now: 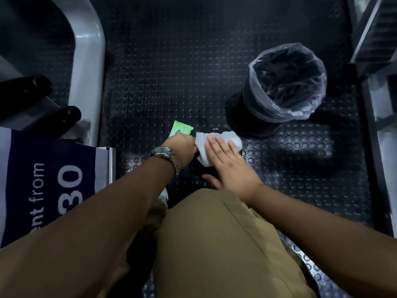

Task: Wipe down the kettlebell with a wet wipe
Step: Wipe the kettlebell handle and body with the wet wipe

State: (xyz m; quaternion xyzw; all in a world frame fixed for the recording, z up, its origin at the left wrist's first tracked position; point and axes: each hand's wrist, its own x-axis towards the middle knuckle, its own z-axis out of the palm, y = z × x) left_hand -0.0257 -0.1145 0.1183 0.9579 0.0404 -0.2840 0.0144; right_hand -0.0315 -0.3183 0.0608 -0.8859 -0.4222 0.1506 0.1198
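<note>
Kettlebell (pixel 214 130), black, sits at the frame centre, and wiping is in progress. The right hand (pixel 227 162) presses the white wet wipe (pixel 217 138) flat on its top with straight fingers, while the left hand (pixel 182 147) is curled, apparently around its handle. I think the next move needs the wipe to slide down the sides.

blue banner (pixel 49 186) on the left: white "from" and a big "30", plus a cut-off "…nt" ahead of "from", all running sideways. kettlebell (pixel 211 130) has a tiny white marking, too small to read. green pack (pixel 180 131): print illegible
</note>
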